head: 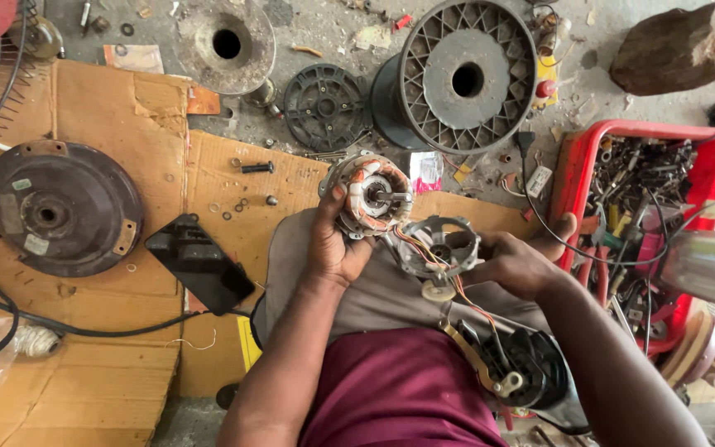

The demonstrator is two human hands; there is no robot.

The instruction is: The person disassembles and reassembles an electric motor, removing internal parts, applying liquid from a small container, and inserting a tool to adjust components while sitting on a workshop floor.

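Head view: the small motor stator (pixel 371 195), with copper windings and a central shaft, sits over the person's lap, clasped in the left hand (pixel 334 244). The right hand (pixel 516 263) closes around the metal end housing (pixel 440 248) just beside it; thin orange wires (pixel 457 285) link the two parts. Good practice, as judged here: keep both grips firm, leave the wires slack, and align the shaft squarely. A red parts tray (pixel 577 165) stands to the right.

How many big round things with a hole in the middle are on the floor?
3: the grey metal disc at top, the black plastic ribbed spool right of it, the dark rusty motor disc on the cardboard at left. Smaller ones may be hidden.
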